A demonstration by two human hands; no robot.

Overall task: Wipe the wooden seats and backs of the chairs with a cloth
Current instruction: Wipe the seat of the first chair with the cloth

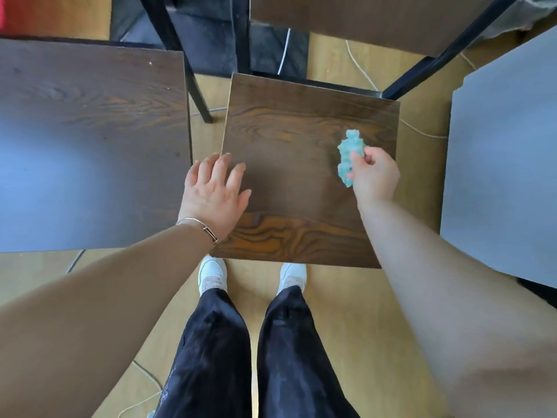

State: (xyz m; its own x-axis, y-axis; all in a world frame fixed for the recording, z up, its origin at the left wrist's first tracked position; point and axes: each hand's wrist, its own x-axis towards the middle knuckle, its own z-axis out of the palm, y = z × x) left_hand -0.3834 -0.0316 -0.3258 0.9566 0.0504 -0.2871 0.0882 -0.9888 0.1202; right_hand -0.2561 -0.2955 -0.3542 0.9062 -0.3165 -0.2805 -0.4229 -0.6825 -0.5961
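Crumpled teal cloth (349, 159) sits at the right side of the centre chair seat (295, 182), pinched between thumb and curled fingers of the right hand (375, 175), protruding forward from it. Left hand (215, 191) lies flat, fingers spread, on the seat's left edge. Seat back (370, 19) stands beyond.

The right hand (375, 176) hides the near side of the cloth (348, 152); whether the cloth touches the middle seat (289, 164) cannot be told. The top edge cuts off the chair back (361, 19), and the side edges cut the left seat (90, 131) and right seat (506, 161). Trouser legs (217, 342) cover both shoes' (212, 271) heels.
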